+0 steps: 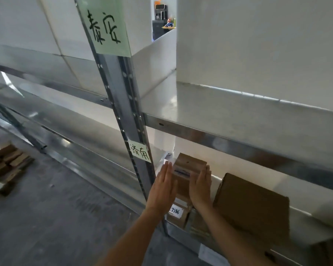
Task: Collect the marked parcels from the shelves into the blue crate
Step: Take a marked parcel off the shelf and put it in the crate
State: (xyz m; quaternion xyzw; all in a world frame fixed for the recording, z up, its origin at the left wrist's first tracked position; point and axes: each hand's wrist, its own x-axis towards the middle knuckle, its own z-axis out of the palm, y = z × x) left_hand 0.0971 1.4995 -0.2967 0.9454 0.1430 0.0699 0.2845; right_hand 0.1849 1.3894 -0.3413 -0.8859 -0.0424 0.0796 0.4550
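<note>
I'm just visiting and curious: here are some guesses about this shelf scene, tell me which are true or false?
1. Both hands flank one small box. True: left hand and right hand lie flat against its sides.
2. A label reading 7786 sits below the hands. True.
3. The blue crate stands beside the shelf. False: no crate is in view.
4. A larger box lies right of the small one. True.
5. The floor holds nothing. False: a cardboard pile lies at left.
</note>
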